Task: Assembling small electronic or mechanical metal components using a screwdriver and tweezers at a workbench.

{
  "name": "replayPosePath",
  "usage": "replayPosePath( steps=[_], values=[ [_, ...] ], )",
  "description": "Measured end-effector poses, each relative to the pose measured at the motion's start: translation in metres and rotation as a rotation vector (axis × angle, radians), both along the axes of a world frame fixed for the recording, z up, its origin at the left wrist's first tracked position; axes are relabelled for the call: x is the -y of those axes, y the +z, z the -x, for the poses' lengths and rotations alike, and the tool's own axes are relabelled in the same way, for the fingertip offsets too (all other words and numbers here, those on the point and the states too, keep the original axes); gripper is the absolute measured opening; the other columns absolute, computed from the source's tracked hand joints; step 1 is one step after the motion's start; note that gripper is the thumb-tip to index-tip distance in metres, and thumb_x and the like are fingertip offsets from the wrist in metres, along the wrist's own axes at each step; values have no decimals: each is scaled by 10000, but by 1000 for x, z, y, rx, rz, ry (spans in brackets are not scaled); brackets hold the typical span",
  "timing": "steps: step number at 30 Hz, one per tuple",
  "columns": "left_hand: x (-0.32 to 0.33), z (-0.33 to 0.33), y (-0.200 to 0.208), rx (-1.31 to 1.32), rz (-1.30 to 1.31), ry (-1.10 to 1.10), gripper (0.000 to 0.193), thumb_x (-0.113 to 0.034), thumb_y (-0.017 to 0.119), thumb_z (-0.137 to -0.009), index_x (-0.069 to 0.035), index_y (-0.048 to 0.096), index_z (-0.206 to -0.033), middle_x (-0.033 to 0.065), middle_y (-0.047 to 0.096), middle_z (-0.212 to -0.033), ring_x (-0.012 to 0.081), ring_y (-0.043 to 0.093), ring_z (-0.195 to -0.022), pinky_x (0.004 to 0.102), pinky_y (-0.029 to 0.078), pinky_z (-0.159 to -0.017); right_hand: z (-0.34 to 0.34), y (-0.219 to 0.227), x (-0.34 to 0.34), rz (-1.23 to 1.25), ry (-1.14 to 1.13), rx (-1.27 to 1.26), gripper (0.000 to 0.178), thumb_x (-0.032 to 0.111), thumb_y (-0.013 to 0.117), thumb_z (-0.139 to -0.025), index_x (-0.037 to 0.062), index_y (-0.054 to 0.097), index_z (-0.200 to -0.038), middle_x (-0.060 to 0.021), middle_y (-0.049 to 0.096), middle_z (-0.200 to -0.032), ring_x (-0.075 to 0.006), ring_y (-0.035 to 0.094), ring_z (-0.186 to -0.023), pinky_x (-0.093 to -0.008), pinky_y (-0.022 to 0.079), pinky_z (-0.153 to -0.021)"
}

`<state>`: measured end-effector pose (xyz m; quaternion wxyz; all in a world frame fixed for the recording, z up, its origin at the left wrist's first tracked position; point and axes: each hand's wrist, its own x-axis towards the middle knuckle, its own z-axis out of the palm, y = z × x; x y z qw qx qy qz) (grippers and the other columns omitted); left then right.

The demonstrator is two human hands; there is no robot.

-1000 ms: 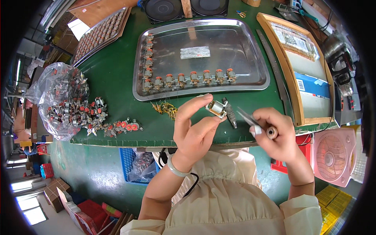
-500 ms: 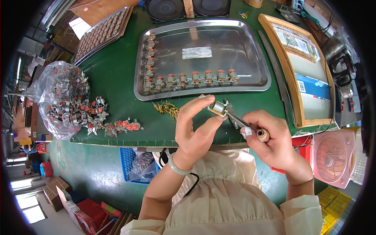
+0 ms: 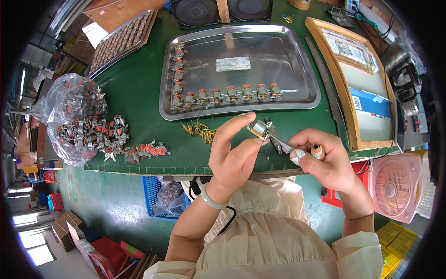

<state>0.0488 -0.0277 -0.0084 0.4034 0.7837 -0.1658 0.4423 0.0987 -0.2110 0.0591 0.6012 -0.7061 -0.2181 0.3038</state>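
Observation:
My left hand (image 3: 237, 156) pinches a small silver cylindrical metal part (image 3: 258, 129) between thumb and fingertips, just above the table's front edge. My right hand (image 3: 325, 158) is closed around a wooden-handled tool (image 3: 317, 149). The tool's thin metal shaft points left and its tip meets the right side of the part; the exact contact is too small to make out. White tape wraps a digit of my right hand. Behind the shaft is a grey metal piece (image 3: 274, 137). Beyond my left hand lies a small heap of brass-coloured pieces (image 3: 200, 132).
A metal tray (image 3: 311, 93) holds similar parts with red discs along its left and front sides. Left are a plastic bag (image 3: 69, 88) and loose parts (image 3: 146, 149). Right are a long metal strip (image 3: 327, 88) and a wooden frame (image 3: 354, 135). Another filled tray (image 3: 118, 39) stands far left.
My right hand has shifted slightly, and the tool's handle end has moved a little up and right. My left hand still pinches the metal part in nearly the same place.

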Motion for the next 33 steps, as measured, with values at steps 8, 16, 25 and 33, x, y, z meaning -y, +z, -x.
replayPosePath(
  steps=[8,16,25,33],
  values=[
    [5,-7,-4,-37,278,-200,316,38,653,-709,-40,460,-947,214,533,-1093,301,547,-979,340,464,-785,-22,-30,23,755,-1,951,233,17,612,-668,0,518,-881,-138,556,-813,-316,561,-633,-385,442,-550],
    [17,-3,-2,-182,492,-427,340,55,620,-738,-24,429,-1008,220,507,-1125,285,526,-1027,346,442,-853,-15,-4,-8,21,28,805,284,-35,613,-621,5,534,-891,-114,535,-726,-253,556,-612,-323,444,-536],
    [6,9,-1,-220,733,-310,483,72,639,-687,-61,342,-1044,127,375,-1119,190,470,-958,389,413,-888,-63,-6,3,366,24,1272,186,-5,589,-626,35,553,-804,-107,545,-717,-295,558,-637,-374,440,-522],
    [-21,39,50,-292,1286,-1021,348,-221,520,-837,-93,355,-558,-16,333,-490,119,362,-445,512,454,-743,-101,-30,5,482,103,1322,145,-16,579,-625,35,554,-759,-106,554,-721,-311,558,-644,-384,446,-558]
  ],
)
